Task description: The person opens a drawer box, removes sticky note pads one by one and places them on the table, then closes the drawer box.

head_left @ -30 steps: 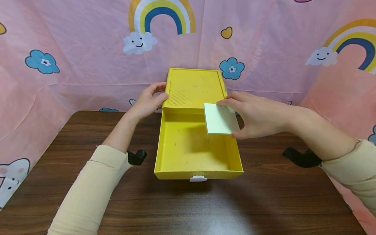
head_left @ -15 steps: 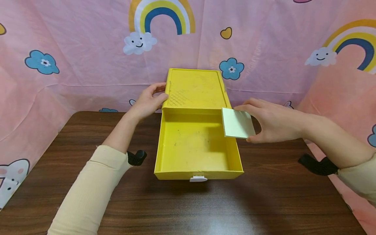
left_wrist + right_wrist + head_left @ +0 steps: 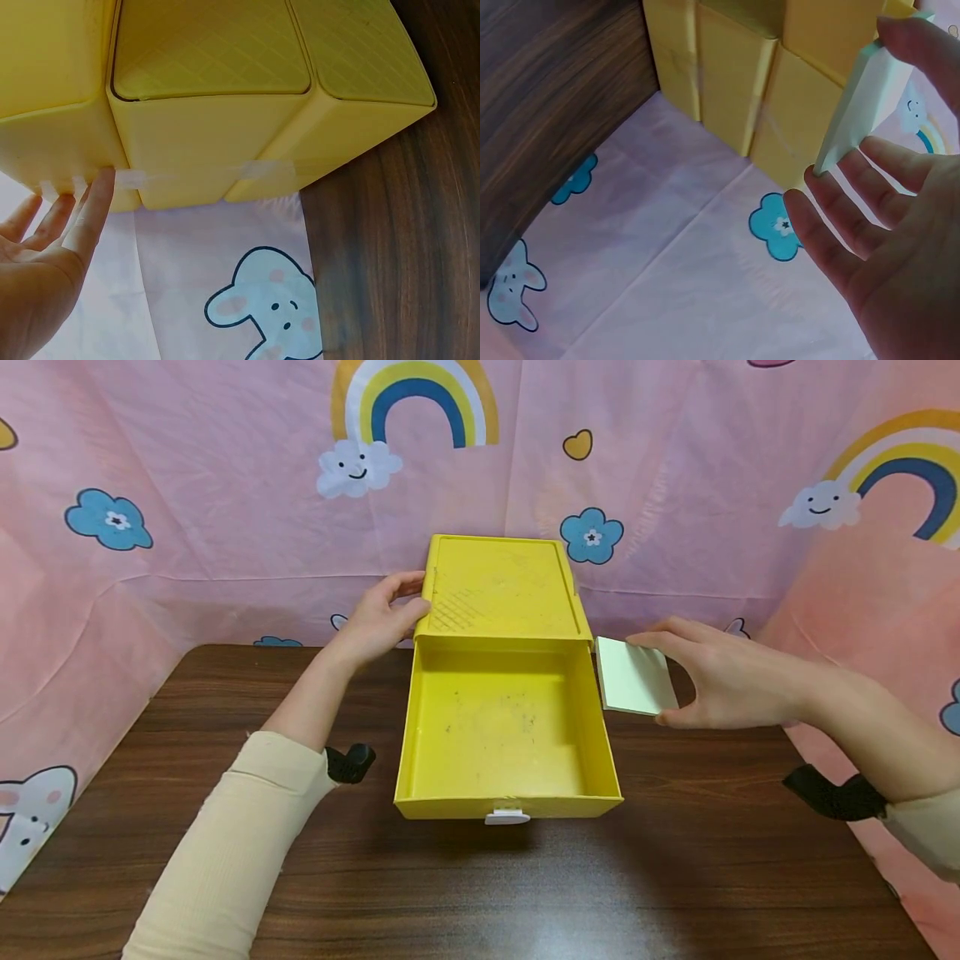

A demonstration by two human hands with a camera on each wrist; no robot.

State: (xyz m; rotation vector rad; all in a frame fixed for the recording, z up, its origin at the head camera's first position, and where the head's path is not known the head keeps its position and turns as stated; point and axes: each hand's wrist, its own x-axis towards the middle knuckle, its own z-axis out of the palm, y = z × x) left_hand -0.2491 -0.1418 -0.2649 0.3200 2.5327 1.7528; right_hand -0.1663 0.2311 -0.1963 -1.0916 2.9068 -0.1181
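Note:
In the head view, my right hand (image 3: 723, 677) pinches a square, pale green sticky note pad (image 3: 636, 677) between thumb and fingertips. The pad is just right of the yellow drawer (image 3: 495, 727), which is pulled out at the front of a yellow box (image 3: 498, 585). Its thickness shows in the right wrist view, where the thumb and fingertips grip the pad (image 3: 862, 101) by opposite edges. My left hand (image 3: 380, 618) touches the left side of the box. In the left wrist view, the left hand's extended fingers (image 3: 94, 214) press against the yellow side wall.
The box stands at the back of a dark wood table (image 3: 337, 877), against a pink printed cloth (image 3: 262, 485). A white handle (image 3: 507, 817) sticks out from the drawer's front. The left wrist view shows several yellow sections side by side, with clear tape (image 3: 270, 176) across them.
My right hand has carried the note pad rightward, from above the drawer to beyond its right wall. The left hand, box and drawer stay where they were.

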